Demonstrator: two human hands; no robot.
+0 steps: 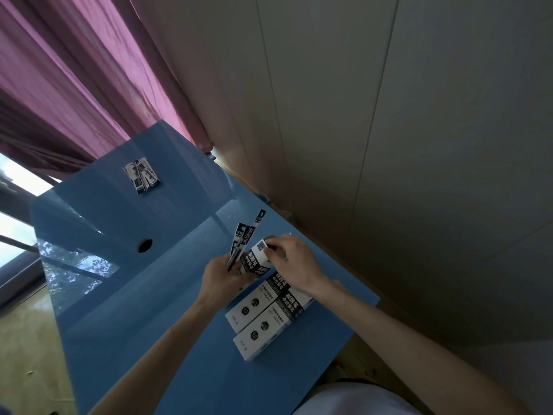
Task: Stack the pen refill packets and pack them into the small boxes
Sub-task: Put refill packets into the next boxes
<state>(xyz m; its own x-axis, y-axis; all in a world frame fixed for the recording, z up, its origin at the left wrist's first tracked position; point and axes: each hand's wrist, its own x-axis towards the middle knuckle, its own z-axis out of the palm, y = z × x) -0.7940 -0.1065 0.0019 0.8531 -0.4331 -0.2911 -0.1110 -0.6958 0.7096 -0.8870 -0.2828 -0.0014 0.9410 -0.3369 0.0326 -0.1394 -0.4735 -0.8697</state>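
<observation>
Blue table [125, 295] – blk/wht boxes [263, 324] & packets [140, 175], magenta curtain [74, 70].

Glossy blue table [125, 289] with round cable hole [144, 245], pushed near beige panelled wall [389, 130]. Purple curtain [74, 85] upper left, bright window [18, 181] below it, daylight reflecting off tabletop.

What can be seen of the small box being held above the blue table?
The held box is a small carton, white with a black band bearing white characters and a QR code on its open end flap. It is tilted, above the two boxes lying flat. The right hand pinches its flap; the left hand holds refill packets at its mouth.
</observation>
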